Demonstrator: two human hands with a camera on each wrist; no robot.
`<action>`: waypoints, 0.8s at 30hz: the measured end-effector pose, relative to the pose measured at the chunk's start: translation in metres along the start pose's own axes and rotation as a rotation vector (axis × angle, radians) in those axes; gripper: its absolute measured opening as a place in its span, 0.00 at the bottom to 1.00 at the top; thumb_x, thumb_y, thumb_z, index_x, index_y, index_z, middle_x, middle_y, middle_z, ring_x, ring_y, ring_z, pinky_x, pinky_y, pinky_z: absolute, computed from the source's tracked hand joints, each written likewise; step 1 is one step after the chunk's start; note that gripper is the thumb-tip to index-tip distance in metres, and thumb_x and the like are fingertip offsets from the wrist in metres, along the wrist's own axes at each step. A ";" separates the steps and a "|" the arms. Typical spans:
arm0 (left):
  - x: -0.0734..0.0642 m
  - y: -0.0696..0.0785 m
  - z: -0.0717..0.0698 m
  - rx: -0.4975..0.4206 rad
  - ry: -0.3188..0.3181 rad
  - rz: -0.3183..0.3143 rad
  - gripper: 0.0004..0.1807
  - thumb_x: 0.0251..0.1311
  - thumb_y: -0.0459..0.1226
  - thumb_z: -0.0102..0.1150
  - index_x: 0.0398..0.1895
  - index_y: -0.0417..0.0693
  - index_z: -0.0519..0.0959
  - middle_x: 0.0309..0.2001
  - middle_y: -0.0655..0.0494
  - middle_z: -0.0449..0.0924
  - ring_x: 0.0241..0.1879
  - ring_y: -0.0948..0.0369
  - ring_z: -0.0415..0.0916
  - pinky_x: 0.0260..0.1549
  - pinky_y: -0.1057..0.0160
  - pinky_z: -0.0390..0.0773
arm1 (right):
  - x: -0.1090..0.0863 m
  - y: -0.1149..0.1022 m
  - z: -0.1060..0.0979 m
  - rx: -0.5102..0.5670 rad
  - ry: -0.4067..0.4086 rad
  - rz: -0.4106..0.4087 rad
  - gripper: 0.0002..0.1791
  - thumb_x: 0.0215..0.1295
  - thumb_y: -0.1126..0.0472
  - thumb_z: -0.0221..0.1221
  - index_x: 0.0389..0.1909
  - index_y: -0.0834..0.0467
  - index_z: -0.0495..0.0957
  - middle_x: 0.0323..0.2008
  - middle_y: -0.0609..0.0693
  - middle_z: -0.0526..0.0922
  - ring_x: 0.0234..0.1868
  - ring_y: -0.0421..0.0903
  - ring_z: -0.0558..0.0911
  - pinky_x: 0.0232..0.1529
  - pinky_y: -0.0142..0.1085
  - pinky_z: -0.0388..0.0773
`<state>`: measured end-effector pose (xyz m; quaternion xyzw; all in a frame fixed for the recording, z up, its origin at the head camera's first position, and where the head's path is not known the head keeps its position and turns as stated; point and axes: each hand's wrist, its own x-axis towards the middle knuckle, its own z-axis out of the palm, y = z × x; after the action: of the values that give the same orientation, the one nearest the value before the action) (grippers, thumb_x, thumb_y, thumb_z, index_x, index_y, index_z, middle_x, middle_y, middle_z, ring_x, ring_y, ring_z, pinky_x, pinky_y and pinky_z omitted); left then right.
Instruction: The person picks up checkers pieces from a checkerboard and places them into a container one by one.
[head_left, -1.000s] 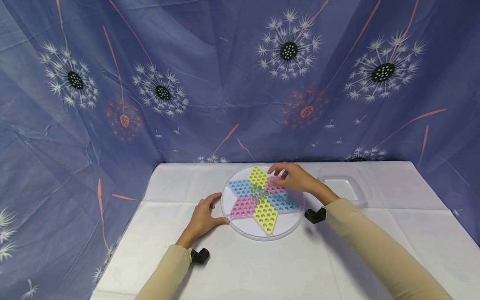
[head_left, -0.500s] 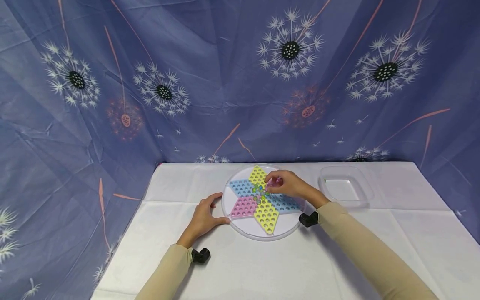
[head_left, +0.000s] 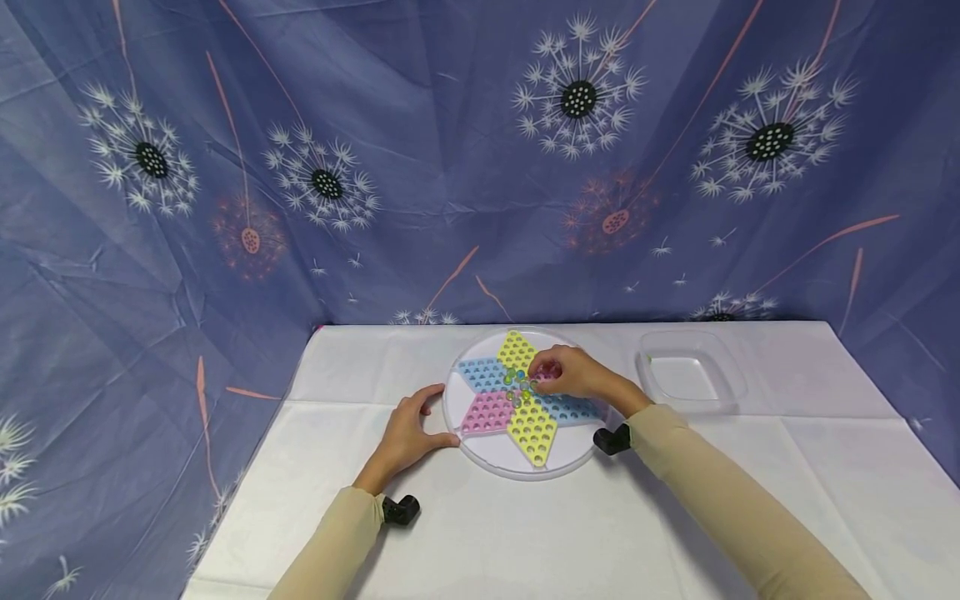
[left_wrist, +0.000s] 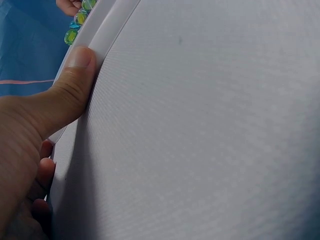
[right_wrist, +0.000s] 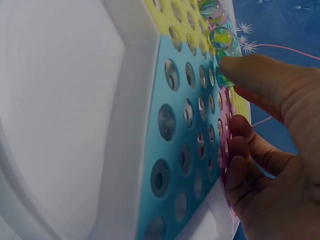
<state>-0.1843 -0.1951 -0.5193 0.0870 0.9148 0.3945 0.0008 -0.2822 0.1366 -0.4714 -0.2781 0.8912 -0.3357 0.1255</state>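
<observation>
A round white Chinese checkers board with a yellow, blue and pink star of holes lies on the table. Several clear glass marbles cluster at its centre. My left hand rests against the board's left rim, its thumb touching the edge and its other fingers spread along the side. Over the pink section on the right, my right hand pinches a green marble between thumb and index finger, beside the cluster. In the right wrist view its other fingers are curled; the thumb partly hides the marble.
A clear plastic container stands on the white-covered table, right of the board. Behind hangs a blue curtain with dandelion prints. Black wrist cameras sit at both sleeves.
My right hand has moved left and down toward the cluster, and its parted fingers have closed on a marble. The left hand has stayed at the rim.
</observation>
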 end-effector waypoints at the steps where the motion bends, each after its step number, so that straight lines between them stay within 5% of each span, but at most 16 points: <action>1: 0.000 0.000 0.000 0.000 0.000 0.000 0.54 0.40 0.46 0.87 0.74 0.49 0.70 0.41 0.53 0.71 0.40 0.56 0.64 0.43 0.56 0.67 | 0.000 0.000 0.000 -0.009 0.001 -0.003 0.10 0.61 0.59 0.73 0.44 0.51 0.87 0.44 0.49 0.82 0.43 0.47 0.73 0.48 0.43 0.71; 24: 0.000 0.001 0.000 -0.006 -0.001 0.000 0.54 0.40 0.46 0.86 0.74 0.50 0.70 0.41 0.54 0.71 0.40 0.56 0.64 0.44 0.55 0.66 | -0.002 -0.002 0.002 -0.026 0.009 -0.035 0.06 0.61 0.63 0.71 0.38 0.53 0.87 0.39 0.51 0.79 0.40 0.46 0.72 0.44 0.41 0.71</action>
<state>-0.1839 -0.1944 -0.5192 0.0871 0.9136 0.3971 0.0015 -0.2785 0.1351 -0.4716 -0.2936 0.8911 -0.3274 0.1119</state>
